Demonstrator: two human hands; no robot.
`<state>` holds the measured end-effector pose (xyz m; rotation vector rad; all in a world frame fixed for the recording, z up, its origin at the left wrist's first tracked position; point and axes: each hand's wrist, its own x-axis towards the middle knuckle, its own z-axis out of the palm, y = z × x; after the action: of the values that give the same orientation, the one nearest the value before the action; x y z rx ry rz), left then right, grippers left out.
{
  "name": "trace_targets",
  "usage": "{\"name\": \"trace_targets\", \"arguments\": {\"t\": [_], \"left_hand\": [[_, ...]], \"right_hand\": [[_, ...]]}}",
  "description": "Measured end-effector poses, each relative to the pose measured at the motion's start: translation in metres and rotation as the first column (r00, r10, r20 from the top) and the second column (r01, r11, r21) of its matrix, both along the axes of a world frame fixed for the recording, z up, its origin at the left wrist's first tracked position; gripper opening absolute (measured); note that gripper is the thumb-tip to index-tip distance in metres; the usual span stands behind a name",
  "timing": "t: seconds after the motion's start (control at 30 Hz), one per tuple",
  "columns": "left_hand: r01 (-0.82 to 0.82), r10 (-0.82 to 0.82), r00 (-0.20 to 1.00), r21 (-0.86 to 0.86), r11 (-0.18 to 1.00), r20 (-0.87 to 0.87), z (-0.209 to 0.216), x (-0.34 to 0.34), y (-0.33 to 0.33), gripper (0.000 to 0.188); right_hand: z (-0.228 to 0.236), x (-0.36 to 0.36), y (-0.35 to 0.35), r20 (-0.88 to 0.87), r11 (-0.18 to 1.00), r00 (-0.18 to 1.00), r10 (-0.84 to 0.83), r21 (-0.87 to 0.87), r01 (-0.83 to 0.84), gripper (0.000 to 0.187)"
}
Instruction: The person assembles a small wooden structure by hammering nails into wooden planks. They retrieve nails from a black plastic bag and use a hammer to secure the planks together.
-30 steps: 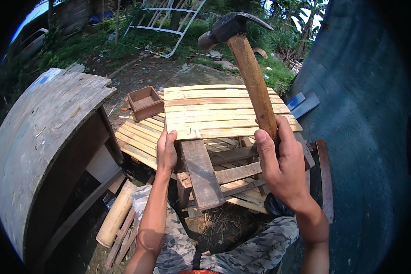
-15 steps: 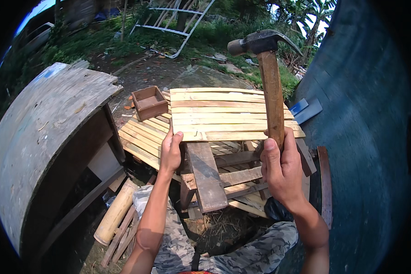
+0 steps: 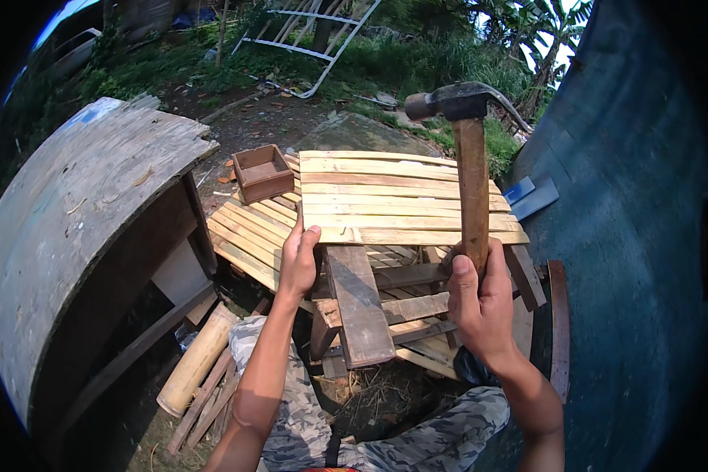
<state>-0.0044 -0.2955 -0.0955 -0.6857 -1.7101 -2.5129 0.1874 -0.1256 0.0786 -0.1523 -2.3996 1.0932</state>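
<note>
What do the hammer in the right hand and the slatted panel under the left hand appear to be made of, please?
Hammer: handle looks like bare brown wood with visible grain; head dark and dull, probably steel. Slatted panel: pale yellow unfinished strips, possibly split bamboo or light wood. Right hand grips the handle; left hand touches the panel's edge.

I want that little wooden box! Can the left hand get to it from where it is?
Probably yes. The left hand rests on the near edge of the slat panel, and the small wooden box sits just beyond, with only flat slats between.

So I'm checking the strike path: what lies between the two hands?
In the head view, a dark wooden plank lies between left hand and right hand, under the slatted bamboo panel.
</note>
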Motion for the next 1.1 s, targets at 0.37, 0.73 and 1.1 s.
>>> {"name": "trace_targets", "arguments": {"t": [0.37,0.73,1.1], "left_hand": [[-0.023,0.023,1.000,0.034,0.999,-0.016,0.000,0.003,0.002,0.062],[0.027,-0.027,0.999,0.010,1.000,-0.019,0.001,0.002,-0.004,0.066],[0.019,-0.019,0.999,0.006,1.000,-0.041,0.003,0.002,-0.006,0.066]], "right_hand": [[0.033,0.015,0.020,-0.195,0.946,0.974,0.119,-0.276,-0.171,0.024],[0.012,0.015,0.033,0.186,0.986,0.981,0.055,0.148,-0.083,0.031],[-0.021,0.013,0.025,0.426,0.976,0.902,0.075,0.156,-0.155,0.029]]}}
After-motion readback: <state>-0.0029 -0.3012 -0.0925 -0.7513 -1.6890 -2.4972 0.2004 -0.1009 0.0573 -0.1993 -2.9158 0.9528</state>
